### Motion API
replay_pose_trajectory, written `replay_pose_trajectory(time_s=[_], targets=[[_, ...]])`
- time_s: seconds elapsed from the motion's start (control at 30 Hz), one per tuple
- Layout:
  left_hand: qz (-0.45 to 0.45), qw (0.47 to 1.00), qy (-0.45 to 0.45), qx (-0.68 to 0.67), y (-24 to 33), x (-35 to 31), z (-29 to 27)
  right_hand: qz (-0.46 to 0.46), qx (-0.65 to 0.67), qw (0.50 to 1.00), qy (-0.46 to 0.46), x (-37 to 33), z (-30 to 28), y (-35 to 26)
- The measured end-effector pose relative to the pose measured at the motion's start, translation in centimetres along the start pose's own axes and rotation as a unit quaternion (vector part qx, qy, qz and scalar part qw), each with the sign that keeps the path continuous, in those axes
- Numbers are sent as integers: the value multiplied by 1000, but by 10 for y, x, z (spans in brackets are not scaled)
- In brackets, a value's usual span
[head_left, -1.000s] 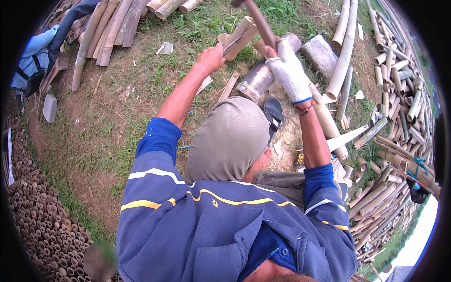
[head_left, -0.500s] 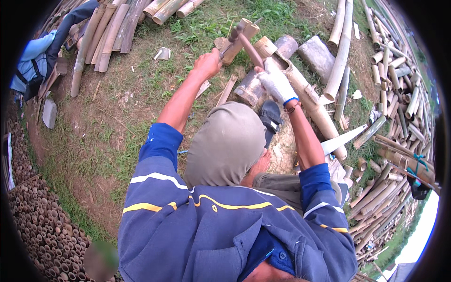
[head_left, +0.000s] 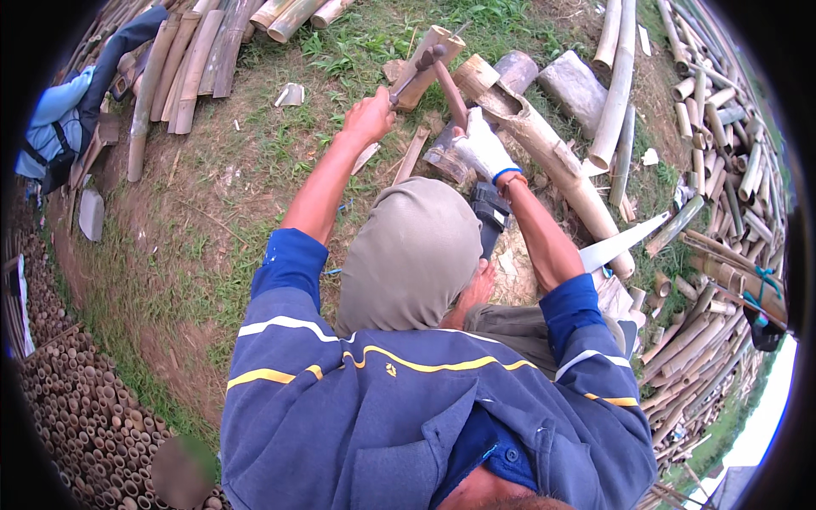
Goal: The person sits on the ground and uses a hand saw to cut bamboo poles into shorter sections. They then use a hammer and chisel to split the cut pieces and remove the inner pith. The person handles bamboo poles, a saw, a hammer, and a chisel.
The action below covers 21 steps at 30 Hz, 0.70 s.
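My bare left hand (head_left: 370, 117) is closed round the handle of a long, thin-bladed knife (head_left: 411, 86). The blade lies across the upper end of a short bamboo piece (head_left: 432, 56), and its tip shows past the far side. In a white glove, my right hand (head_left: 486, 150) grips the brown handle of a hammer (head_left: 450, 93). The dark hammer head is over the blade; whether they touch I cannot tell. Under the bamboo piece, its lower end is partly hidden by my left hand and the knife.
Right of my gloved hand lies a thick notched bamboo pole (head_left: 557, 166), with a grey block (head_left: 575, 93) beyond it. A handsaw (head_left: 619, 244) rests near my right forearm. Bamboo piles (head_left: 76, 408) stand at both sides. Another person (head_left: 64, 127) is at the far left.
My gloved right hand and the hammer have shifted slightly left and down. My left hand stays on the knife, and the blade is still at the bamboo's end.
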<state>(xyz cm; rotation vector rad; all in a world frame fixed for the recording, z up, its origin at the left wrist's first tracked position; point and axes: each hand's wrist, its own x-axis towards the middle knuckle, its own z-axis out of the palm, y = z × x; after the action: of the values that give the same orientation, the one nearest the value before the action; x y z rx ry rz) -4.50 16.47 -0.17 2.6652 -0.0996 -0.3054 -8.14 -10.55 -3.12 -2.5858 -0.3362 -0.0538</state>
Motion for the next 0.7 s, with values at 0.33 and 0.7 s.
replay_pose_trajectory(time_s=[0.33,0.7], targets=[[-89,982,23,-168,-64,-12,13,261,466,844,-52,-43,-17,-70],[-93,787,34,-610,-56,-117,-15,72,8,992,107,-54,-32,-32]])
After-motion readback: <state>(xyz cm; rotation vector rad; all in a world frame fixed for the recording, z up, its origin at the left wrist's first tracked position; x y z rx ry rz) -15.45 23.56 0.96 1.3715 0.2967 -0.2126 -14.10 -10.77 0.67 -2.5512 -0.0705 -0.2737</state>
